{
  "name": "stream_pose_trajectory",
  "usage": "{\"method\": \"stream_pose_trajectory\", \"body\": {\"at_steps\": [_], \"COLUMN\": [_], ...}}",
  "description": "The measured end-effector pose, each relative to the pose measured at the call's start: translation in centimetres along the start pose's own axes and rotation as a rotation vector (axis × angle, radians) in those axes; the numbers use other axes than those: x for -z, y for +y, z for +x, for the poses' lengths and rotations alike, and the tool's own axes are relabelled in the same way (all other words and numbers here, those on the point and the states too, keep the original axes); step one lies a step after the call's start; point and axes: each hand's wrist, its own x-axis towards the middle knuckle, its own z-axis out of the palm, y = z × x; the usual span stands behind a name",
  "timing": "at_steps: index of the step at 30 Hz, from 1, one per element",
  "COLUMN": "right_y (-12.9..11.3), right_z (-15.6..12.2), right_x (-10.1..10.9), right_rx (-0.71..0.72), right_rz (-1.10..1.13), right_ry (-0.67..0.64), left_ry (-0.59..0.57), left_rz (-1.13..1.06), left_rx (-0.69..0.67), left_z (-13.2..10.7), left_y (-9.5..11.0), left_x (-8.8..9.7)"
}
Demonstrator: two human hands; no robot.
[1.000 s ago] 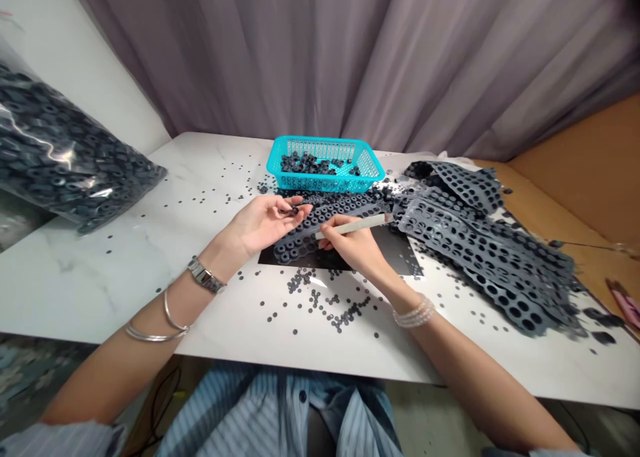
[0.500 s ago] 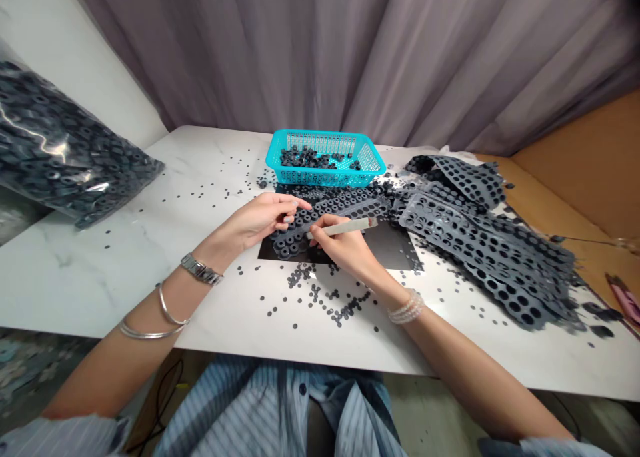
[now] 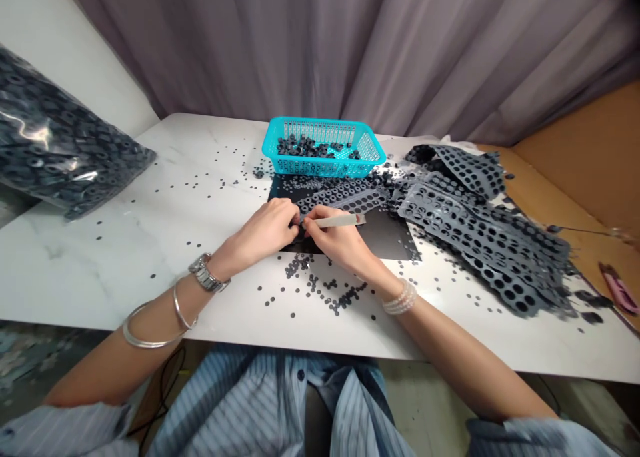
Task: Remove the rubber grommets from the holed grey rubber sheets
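Observation:
My left hand (image 3: 267, 229) rests at the near left end of a dark grey foam sheet (image 3: 327, 195) dotted with rings, its fingers curled down and closed over that end. What lies under the fingertips is mostly hidden. Pinched in my right hand (image 3: 343, 242) is a pale, slim pen-like tool (image 3: 337, 221), its tip pointing left, close to my left fingertips. Both hands are above a black mat (image 3: 393, 238) on the white table. Small black discs (image 3: 345, 298) lie scattered between the mat and my body.
Behind the mat stands a turquoise basket (image 3: 325, 169) holding black ring pieces. Punched-out foam sheets (image 3: 480, 243) are heaped on the right. A clear bag (image 3: 60, 140) full of black rings stands at the left. A pink-handled cutter (image 3: 619, 289) lies far right.
My left hand has turned palm down, and its extended index finger has curled onto the sheet's end. The right hand's tool tip now sits beside it. The view has shifted slightly.

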Motion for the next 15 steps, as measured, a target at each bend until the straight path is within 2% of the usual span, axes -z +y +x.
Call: {"method": "stream_pose_trajectory", "body": {"at_steps": [3, 6, 9, 11, 15], "right_y": [0.1, 0.0, 0.1, 0.2, 0.7], "right_z": [-0.1, 0.0, 0.2, 0.3, 0.6], "right_x": [-0.2, -0.3, -0.3, -0.3, 0.2], "right_rx": [-0.001, -0.023, -0.052, -0.073, -0.088], "right_rz": [0.011, 0.003, 0.040, 0.131, 0.287], "right_ry": [0.014, 0.031, 0.035, 0.049, 0.150], "left_ry": [-0.080, -0.151, 0.000, 0.060, 0.023], "left_rz": [-0.079, -0.344, -0.716, -0.941, -1.273], "left_rx": [0.012, 0.139, 0.320, 0.418, 0.564], "left_z": [0.5, 1.0, 1.5, 1.8, 2.4], "left_y": [0.2, 0.3, 0.3, -0.1, -1.0], "left_x": [1.2, 3.4, 4.9, 4.9, 3.8]}}
